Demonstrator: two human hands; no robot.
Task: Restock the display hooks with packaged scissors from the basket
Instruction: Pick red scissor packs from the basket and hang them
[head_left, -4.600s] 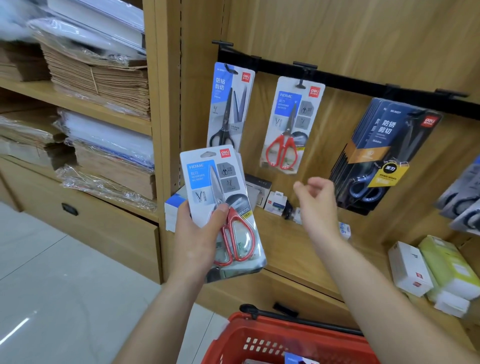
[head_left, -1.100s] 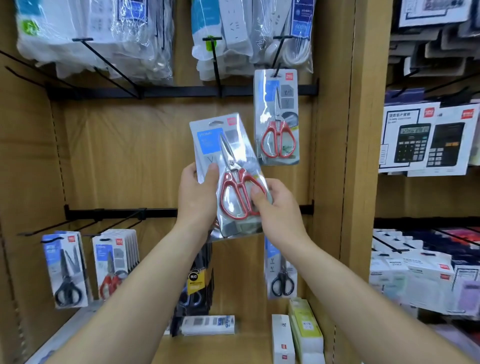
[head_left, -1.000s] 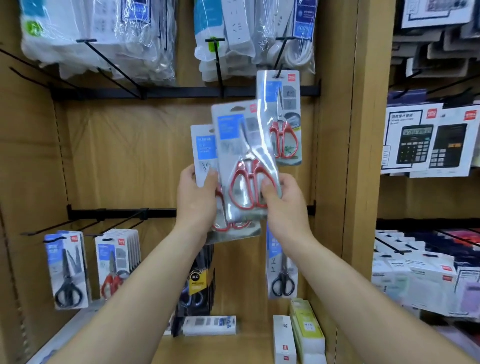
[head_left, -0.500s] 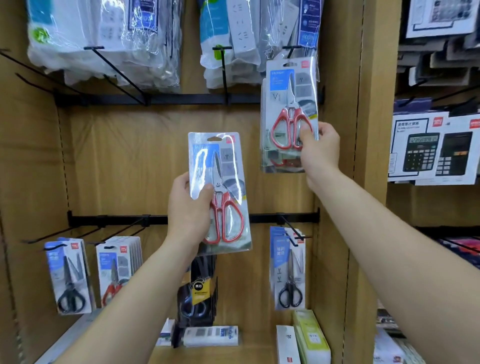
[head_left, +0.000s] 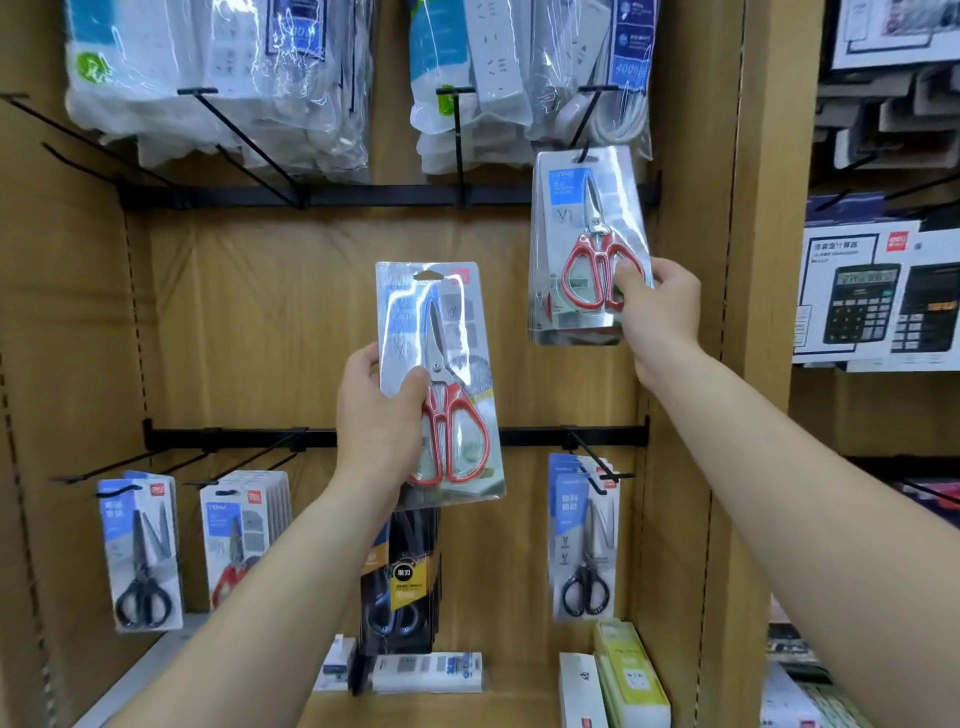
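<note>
My left hand (head_left: 382, 415) grips one red-handled scissors pack (head_left: 447, 322) upright, thumb across its front. Farther up and to the right, my right hand (head_left: 657, 312) pinches a second red-handled pack (head_left: 576, 208) near its lower corner. That pack's top is at a black hook (head_left: 586, 124) beneath bagged power strips (head_left: 498, 62).

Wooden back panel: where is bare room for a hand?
Free: the bare wooden panel between the upper black rail and lower black rail, left of the lower red-handled scissors pack. Crowded: hanging packs below, bagged power strips above.
</note>
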